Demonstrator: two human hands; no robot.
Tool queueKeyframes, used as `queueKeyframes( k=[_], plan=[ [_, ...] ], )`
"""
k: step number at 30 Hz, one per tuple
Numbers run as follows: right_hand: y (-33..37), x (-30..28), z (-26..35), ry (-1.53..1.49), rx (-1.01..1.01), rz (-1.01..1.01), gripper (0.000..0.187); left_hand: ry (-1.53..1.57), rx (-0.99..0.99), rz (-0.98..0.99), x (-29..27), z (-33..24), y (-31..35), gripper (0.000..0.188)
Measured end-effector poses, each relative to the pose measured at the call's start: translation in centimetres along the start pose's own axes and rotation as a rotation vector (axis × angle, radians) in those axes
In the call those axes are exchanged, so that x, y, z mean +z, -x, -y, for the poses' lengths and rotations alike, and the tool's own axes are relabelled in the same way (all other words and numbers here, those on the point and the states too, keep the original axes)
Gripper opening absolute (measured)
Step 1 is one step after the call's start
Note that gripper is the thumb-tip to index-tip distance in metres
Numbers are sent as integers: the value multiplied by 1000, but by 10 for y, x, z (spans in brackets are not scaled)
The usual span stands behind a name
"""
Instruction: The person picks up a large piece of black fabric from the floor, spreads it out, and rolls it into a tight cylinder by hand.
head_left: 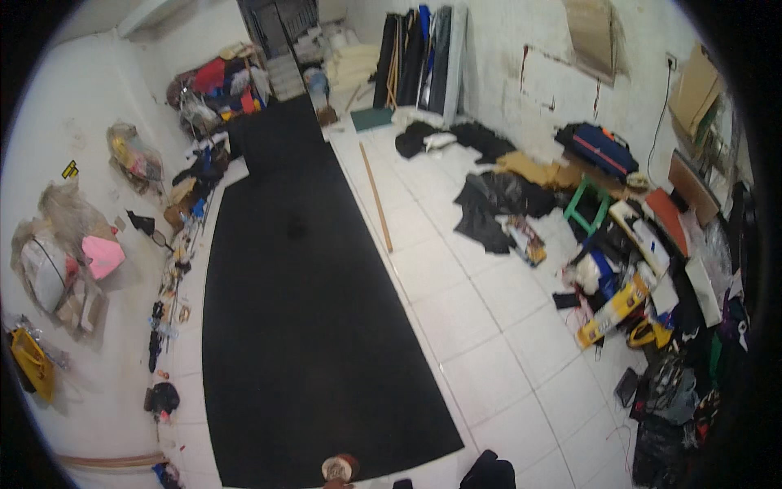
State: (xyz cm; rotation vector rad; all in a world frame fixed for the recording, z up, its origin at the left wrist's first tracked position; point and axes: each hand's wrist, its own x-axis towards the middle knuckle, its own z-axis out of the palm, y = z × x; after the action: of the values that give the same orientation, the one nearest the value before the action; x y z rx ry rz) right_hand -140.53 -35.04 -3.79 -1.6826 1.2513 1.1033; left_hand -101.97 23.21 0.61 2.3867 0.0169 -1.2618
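Low at the bottom edge, just a sliver of one of the person's bare hands (336,484) shows, right against a round, reddish-brown object with a pale, mottled top (337,468); whether the fingers grip it or merely touch it cannot be told, nor which hand this is. That round object sits at the near edge of a long, matte black sheet of cloth-like material (305,310) — laid flat over the white tiled floor (481,367) and reaching away toward the far end of the room. To the right of the hand, a rounded dark shape (487,471) meets the lower edge. Beside the sheet's right edge lies a slim, straight wooden stick (376,198). Farther right — in a cluttered heap along the wall — are a green plastic stool (588,204) and a long yellow package (615,310). Dark and pale upright rolls (423,61) lean at the back.
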Motion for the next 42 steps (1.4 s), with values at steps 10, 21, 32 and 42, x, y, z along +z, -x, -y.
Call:
queueKeyframes(
  k=[10,21,32,42],
  plan=[
    [-31,-205,237,-121,-100,-157,36,348,-243,-672,-207,-109,-4,42],
    [-129,-605,691,-452,-984,-887,20,350,-230,-175,-173,-238,-126,41],
    [-138,-475,888,107,-461,-158,41,95,49,-507,-415,-282,-292,33],
    [-176,-472,1020,44,-242,79,29,1092,-153,-849,-744,-398,-396,24]
  ],
)
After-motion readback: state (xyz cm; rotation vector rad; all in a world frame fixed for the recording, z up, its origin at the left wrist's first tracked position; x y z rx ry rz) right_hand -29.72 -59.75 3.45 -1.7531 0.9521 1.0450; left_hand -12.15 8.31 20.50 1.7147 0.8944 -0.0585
